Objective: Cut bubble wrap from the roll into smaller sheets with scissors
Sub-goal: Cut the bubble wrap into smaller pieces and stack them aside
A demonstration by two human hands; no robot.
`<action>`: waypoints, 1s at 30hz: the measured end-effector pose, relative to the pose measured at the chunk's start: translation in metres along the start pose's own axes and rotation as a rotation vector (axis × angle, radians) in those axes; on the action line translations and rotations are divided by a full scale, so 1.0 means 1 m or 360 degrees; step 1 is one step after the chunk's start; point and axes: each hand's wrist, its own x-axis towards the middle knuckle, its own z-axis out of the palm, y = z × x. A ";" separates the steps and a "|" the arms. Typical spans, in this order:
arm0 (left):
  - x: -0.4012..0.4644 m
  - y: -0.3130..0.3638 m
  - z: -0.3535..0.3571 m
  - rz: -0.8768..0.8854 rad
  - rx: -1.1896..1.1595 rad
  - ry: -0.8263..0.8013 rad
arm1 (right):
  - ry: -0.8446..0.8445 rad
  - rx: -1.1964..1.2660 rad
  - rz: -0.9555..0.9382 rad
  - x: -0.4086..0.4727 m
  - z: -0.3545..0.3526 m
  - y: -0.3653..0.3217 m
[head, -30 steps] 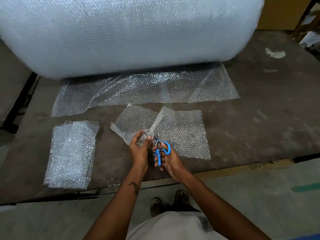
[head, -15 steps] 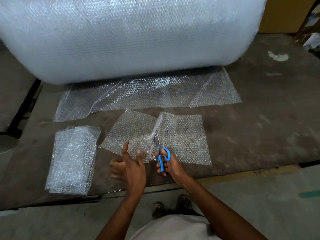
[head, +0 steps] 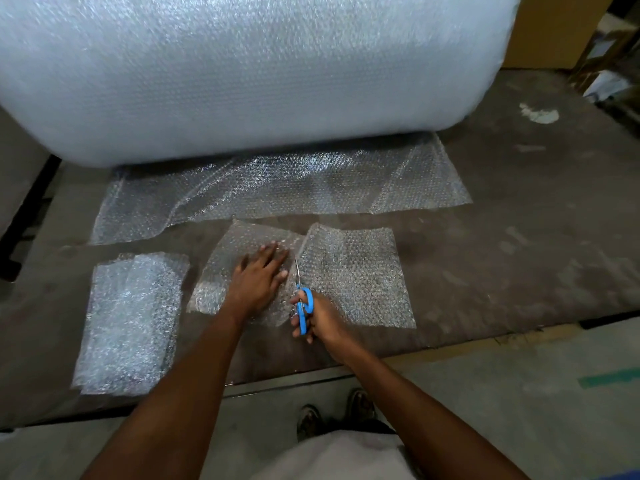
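Cutting a bubble wrap sheet (head: 349,271) on the counter (head: 519,254), in front of the roll (head: 242,74).

My left hand (head: 254,282) is lying flat on the sheet's left part, fingers (head: 273,251) straight, slightly spread. My right hand (head: 317,318) is gripping the blue scissors (head: 303,303); fingers curling through the handles, blades hard to make out against the plastic. Cut stack (head: 131,323) is sitting at left. The roll's top is running out of view.

Dim, soft focus, wide-angle bowing
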 end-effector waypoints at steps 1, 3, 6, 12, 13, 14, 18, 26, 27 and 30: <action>-0.006 -0.003 0.005 -0.0128 -0.0069 0.0053 | 0.0003 0.0000 -0.0001 0.002 0.002 0.000; -0.017 -0.001 0.013 -0.0371 -0.0155 0.0158 | -0.0009 -0.0022 0.0001 0.006 0.007 0.001; -0.027 0.004 0.018 -0.0591 -0.0197 0.0230 | -0.0009 -0.0031 -0.0021 0.011 0.013 0.005; -0.032 0.004 0.004 -0.0246 -0.0351 0.0505 | -0.0009 -0.0011 -0.0019 0.020 0.017 0.001; -0.032 0.007 0.001 -0.0169 -0.0443 0.0515 | -0.0010 0.0012 -0.0009 0.021 0.019 -0.002; -0.032 0.010 -0.001 -0.0111 -0.0531 0.0501 | -0.0008 0.0027 0.0003 0.022 0.020 -0.003; -0.034 0.009 0.009 -0.0040 -0.0542 0.0388 | -0.0030 0.0028 -0.0029 0.028 0.021 -0.007; -0.044 0.003 0.014 0.0023 -0.0654 0.0476 | -0.0044 0.0024 -0.0054 0.037 0.021 -0.021; -0.044 0.002 0.017 0.0044 -0.0640 0.0470 | -0.0049 0.0016 -0.0068 0.039 0.021 -0.021; -0.044 0.000 0.022 0.0086 -0.0591 0.0452 | -0.0048 -0.0034 -0.0147 0.045 0.022 -0.016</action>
